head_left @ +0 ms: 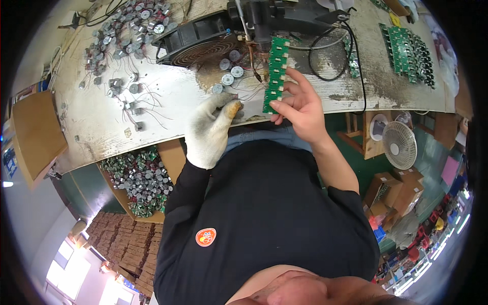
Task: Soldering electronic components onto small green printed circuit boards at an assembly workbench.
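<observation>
My right hand (304, 109) grips a long green circuit board strip (277, 66) by its lower end, thumb in front and fingers behind. The strip stands nearly upright, with pale connectors along its edges. To its left, my left hand (208, 127) wears a white glove with a yellow-brown stained thumb. Its thumb and fingers are pinched together at the table's front edge; what they hold is mostly hidden. Thin wires run between these fingertips and the strip. Several small round motors (227, 79) lie just beyond the glove. A soldering tip (258, 76) points down beside the strip.
A black fan (198, 43) and a dark stand (262, 23) are at the back. Many wired motors (127, 40) cover the far left. More green boards (406, 53) lie far right, past a black cable (362, 76). Below the table, a box (114, 190) holds motors and boards.
</observation>
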